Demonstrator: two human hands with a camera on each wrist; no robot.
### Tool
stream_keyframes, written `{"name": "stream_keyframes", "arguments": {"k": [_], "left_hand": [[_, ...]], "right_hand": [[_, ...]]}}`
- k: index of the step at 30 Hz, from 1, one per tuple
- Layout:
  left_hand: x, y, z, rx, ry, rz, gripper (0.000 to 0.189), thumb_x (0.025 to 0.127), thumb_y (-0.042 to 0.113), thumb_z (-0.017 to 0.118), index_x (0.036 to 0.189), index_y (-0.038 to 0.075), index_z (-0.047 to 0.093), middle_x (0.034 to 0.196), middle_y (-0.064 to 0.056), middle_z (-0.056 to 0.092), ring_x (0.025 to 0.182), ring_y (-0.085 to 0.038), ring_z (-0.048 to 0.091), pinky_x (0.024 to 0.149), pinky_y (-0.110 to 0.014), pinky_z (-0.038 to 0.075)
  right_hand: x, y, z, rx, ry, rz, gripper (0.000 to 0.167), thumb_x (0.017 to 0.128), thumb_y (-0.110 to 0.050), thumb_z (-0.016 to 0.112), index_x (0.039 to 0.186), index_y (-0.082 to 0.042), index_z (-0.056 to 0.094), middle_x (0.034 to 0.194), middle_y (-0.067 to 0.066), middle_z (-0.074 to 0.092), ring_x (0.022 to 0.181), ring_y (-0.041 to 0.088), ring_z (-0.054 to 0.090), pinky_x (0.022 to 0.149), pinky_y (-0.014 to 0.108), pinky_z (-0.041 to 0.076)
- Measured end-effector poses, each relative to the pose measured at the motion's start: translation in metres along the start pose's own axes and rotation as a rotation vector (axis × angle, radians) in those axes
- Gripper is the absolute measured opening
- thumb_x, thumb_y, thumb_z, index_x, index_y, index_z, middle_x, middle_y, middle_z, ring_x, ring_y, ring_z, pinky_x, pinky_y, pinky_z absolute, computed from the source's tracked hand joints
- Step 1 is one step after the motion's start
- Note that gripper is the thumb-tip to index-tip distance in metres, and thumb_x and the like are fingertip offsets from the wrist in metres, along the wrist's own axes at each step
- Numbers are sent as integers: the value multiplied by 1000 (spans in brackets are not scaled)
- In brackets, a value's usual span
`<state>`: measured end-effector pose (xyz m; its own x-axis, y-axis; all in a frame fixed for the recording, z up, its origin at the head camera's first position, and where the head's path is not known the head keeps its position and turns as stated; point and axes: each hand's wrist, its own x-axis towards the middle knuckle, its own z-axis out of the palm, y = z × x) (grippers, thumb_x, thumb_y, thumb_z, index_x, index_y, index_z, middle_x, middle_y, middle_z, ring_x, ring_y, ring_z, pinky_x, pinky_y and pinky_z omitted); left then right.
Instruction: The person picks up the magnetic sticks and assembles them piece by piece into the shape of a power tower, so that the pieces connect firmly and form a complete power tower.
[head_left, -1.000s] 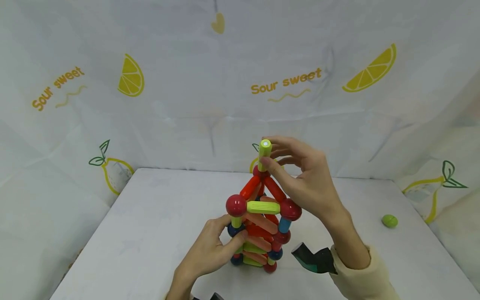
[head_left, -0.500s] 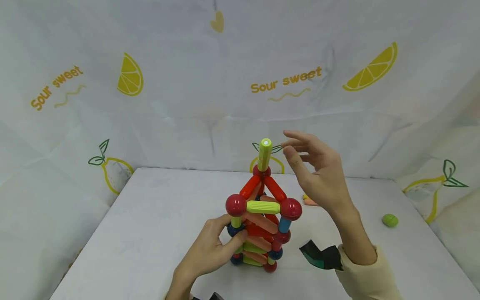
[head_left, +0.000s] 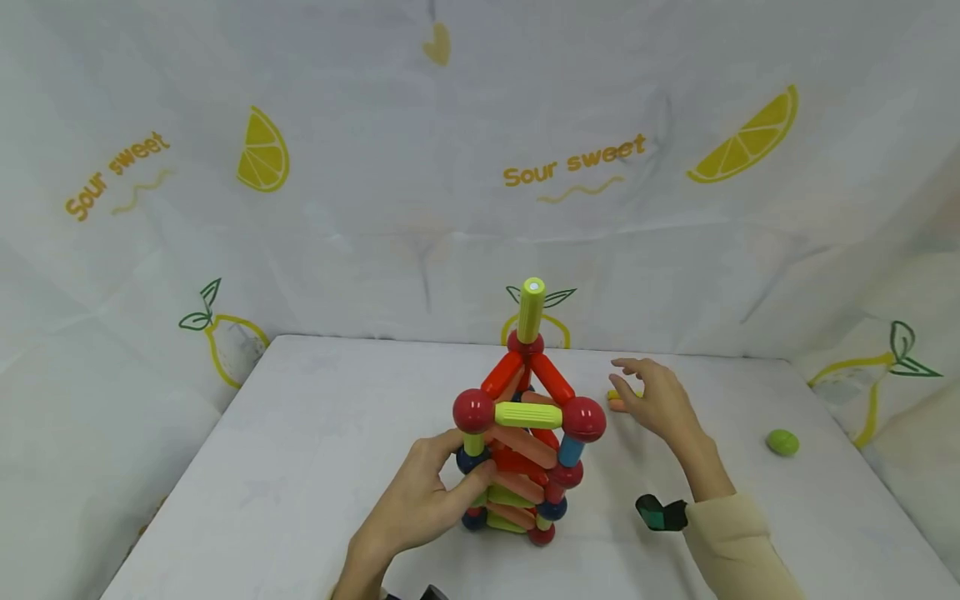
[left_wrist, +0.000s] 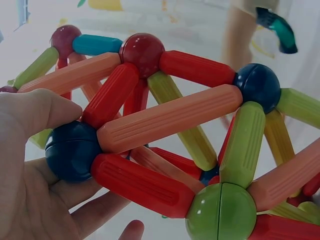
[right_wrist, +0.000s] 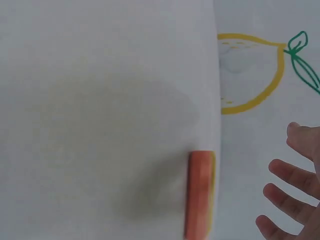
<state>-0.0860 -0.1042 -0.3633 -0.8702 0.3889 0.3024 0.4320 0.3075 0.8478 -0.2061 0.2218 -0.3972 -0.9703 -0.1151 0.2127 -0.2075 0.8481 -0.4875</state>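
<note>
A tower of magnetic sticks and balls stands on the table, topped by an upright yellow-green stick on a red ball. My left hand grips the tower's left side; in the left wrist view its thumb and fingers curl round a dark blue ball. Right of the tower, my right hand hovers with fingers spread, holding nothing. Close to its fingertips lie an orange stick and a yellow stick. The right wrist view shows the orange stick apart from the fingers.
A green ball lies on the right part of the white table. A white cloth printed with lemons hangs behind the table's back edge.
My right hand has let go of the top stick and moved right and down toward the loose sticks. The top stick stays upright; my left hand keeps its hold.
</note>
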Motion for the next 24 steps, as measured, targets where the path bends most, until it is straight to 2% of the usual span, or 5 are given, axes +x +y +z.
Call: {"name": "stream_keyframes", "arguments": {"k": [6,14,20,24], "left_hand": [[0,1,1,5,7,-1,34,99,23,65,132,13,64,118,8,76,112,-8,69,104,-47,54],[0,1,0,6,9,-9,35,99,23,65,132,13,64,118,7,76,113,-8,69,104,-50,54],[0,0,0,14,7,-7,34,99,24,65,132,13,65,118,8,76,111,-8,69,103,-44,55],[0,0,0,11,4,-4,34,99,24,65,132,13,64,119,8,76,113,-8,68,104,-46,54]], "right_hand": [[-10,22,13,-40,-28,38,36,97,-16,65,127,3,67,122,32,67,116,52,59,96,68,49],[-16,34,24,-125,-87,65,34,92,-14,72,121,4,71,111,28,69,98,43,63,80,59,57],[-17,37,32,-176,-83,72,36,87,-8,75,120,4,71,106,27,66,93,41,63,78,59,57],[-19,38,35,-183,-75,54,29,88,-12,78,112,3,74,97,23,61,84,35,58,68,52,55]]}}
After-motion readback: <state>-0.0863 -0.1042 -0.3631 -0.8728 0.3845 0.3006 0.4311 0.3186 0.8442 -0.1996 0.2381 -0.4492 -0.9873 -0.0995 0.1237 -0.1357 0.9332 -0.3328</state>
